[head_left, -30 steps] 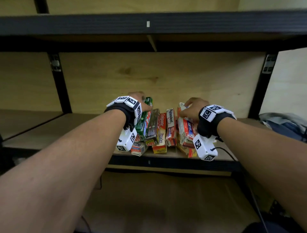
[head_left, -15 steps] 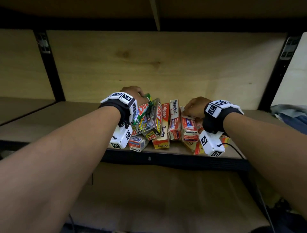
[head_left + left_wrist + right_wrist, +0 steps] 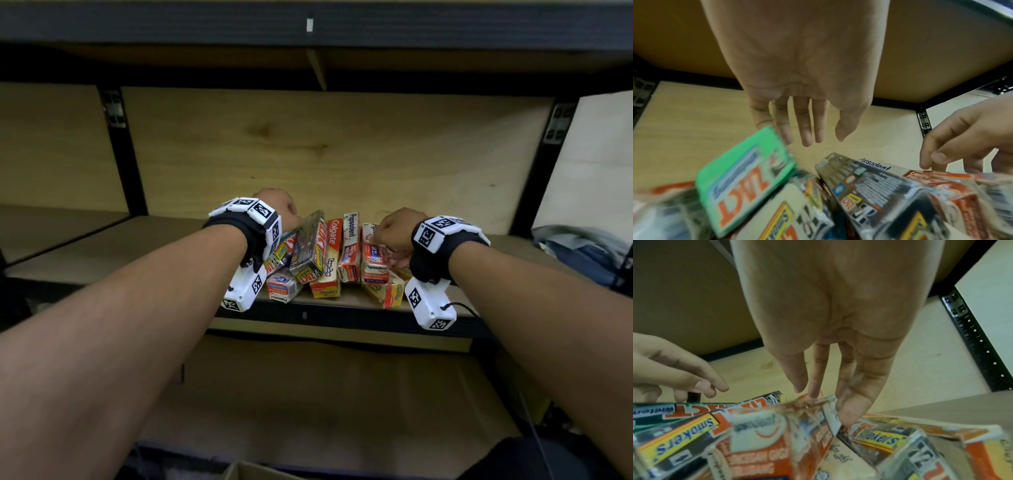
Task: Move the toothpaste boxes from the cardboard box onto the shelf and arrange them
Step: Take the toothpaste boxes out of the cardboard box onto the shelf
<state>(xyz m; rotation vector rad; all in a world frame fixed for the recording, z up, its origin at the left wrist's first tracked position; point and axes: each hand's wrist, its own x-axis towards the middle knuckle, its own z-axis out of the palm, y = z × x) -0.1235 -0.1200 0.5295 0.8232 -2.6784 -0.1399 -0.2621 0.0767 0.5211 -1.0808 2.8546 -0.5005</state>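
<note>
Left grip point(image 3: 797, 73): open, holds nothing; fingers point(image 3: 805, 129) hang straight and relaxed above the far ends of the boxes, one fingertip at the top edge of the green Zact box point(image 3: 744, 175), contact unclear.
Right grip point(image 3: 838, 313): thumb and fingertips pinch the far top end of a Pepsodent box point(image 3: 375, 253); the other fingers point down behind it.
Just changed: a second ago the left grip lay curled over the green box; now it is off. The dark Zact box point(image 3: 308, 246) stood in line then and now leans left.
Toothpaste boxes: all in one loose clump at the front middle of the shelf point(image 3: 137, 246), mostly on edge. Colgate box point(image 3: 330, 253) and a second Pepsodent box point(image 3: 351, 246) sit in the middle; more boxes lie flat underneath at both ends.
Cardboard box point(image 3: 250, 471): only a corner shows at the bottom of the head view; contents hidden.
Other: bundled cloth point(image 3: 575, 246) at the right end of the shelf.
Meaning for task: judged, moving is largely done and this is the arranging step; the row is not tidy yet, with leaning and flat boxes left to square up.
Risk: the tilted dark box could tip its neighbours.
</note>
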